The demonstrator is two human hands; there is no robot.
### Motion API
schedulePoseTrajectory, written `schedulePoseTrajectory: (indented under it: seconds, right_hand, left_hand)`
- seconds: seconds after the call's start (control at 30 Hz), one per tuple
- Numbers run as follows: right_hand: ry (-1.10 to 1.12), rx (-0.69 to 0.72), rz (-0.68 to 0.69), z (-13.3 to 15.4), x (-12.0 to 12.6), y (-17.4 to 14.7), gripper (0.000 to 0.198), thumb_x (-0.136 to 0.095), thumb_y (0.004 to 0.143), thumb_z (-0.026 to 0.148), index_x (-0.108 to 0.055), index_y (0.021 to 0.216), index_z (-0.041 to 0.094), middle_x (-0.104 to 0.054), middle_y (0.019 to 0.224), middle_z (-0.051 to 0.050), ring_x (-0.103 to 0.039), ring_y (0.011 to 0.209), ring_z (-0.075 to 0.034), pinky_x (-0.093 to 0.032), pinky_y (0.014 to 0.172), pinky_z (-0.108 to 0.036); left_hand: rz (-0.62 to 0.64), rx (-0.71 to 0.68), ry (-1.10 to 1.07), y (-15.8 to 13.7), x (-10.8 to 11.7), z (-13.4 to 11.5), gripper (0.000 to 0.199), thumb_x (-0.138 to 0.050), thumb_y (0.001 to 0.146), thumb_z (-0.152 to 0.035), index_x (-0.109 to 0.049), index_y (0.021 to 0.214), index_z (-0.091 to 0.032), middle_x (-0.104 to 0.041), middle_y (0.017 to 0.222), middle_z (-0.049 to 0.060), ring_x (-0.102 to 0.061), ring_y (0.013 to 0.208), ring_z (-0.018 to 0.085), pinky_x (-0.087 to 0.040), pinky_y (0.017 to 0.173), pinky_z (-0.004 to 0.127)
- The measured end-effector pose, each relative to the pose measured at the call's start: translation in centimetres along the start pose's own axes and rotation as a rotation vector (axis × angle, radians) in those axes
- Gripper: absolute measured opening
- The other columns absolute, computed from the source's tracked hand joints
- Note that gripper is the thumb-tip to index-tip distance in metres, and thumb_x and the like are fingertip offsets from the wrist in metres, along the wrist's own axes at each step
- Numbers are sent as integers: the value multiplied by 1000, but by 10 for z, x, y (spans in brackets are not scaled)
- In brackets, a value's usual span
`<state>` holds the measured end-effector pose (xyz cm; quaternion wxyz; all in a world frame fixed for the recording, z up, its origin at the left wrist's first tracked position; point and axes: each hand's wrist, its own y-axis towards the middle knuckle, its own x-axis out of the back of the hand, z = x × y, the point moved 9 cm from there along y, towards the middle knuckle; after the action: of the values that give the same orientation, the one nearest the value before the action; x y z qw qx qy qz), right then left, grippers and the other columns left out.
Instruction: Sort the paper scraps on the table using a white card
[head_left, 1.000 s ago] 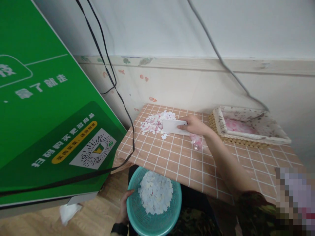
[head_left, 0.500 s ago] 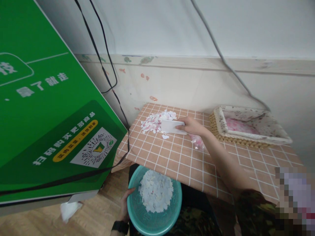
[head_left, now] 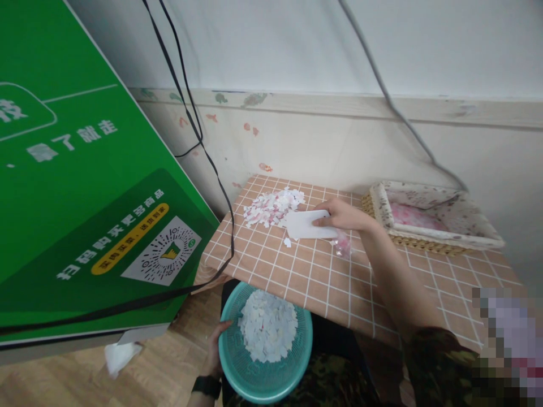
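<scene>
My right hand (head_left: 339, 216) grips a flat white scraper-like card (head_left: 302, 224) just above the table, at the right edge of a pile of white and pink paper scraps (head_left: 271, 207). One loose scrap (head_left: 287, 242) lies below the card. Beside my right hand is a small clear packet with pink bits (head_left: 343, 245), partly hidden by the card. My left hand (head_left: 220, 345) is closed on the left rim of a teal plastic colander (head_left: 231, 370), held below the table's front edge. Inside it lies a heap of pale paper scraps (head_left: 269, 328).
A fabric-lined wicker basket (head_left: 479, 240) with pink contents stands at the back right of the checked table (head_left: 314, 282). A green signboard (head_left: 106, 186) fills the left, with black straps (head_left: 220, 181) hanging beside it. A white bag (head_left: 121, 357) lies on the floor.
My right hand has moved the white card slightly right, away from the pile, and tilted it flatter. The black strap has swung right. My left hand still holds the colander.
</scene>
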<state>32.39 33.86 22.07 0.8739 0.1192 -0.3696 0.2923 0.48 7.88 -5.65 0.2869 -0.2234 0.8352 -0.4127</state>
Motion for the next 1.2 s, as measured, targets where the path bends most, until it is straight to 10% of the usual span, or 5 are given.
schedulePoseTrajectory:
  seconds: [1.2]
  right_hand:
    - [89,32,186,10,-15,-5,22,-62,74,31,-68,86,13,-66,75,-3,-58,64,-13,-42,55,-22]
  left_hand:
    - [51,10,11,7,2,3,14,-68,62,-23,-70,68,-11,-71,60,8,-65,56,24,-51,59,37]
